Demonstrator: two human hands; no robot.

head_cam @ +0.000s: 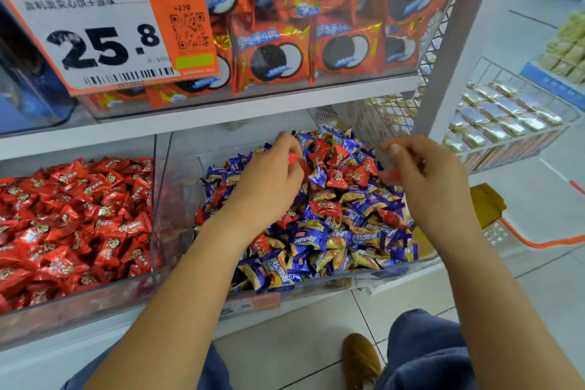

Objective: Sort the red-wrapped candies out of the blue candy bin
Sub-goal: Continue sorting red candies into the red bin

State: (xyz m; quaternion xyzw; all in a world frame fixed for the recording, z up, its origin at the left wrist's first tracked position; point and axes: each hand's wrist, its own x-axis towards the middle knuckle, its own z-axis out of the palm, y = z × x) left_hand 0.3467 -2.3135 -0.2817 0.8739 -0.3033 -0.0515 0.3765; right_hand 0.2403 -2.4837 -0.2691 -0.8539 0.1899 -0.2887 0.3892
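Two bare hands are held over the clear plastic bin of blue-and-gold wrapped candies (332, 241) at the right end of the lower white shelf (95, 142). The left hand (269, 177) is lowered onto the pile near the bin's middle, its fingers (289, 144) curled around a red-wrapped candy (293, 158), of which only a small part is seen. The right hand (424, 177) is raised above the bin's right edge, and its fingers (391, 149) are curled with a blurred red scrap (391, 175) seen beneath them; what exactly is pinched there cannot be told. More loose red-wrapped candies (338, 165) are scattered among the blue ones, mostly toward the back of the bin, with a few nearer the front. To the left, a second clear bin filled with red candies (76, 222) is set just beside the blue one. On the upper shelf, red packets printed with black-and-white biscuits (272, 57) are stacked behind an orange and white price tag (104, 32). Below, blue trousers (424, 351) and a brown shoe (361, 361) are seen on the pale tiled floor (304, 342).
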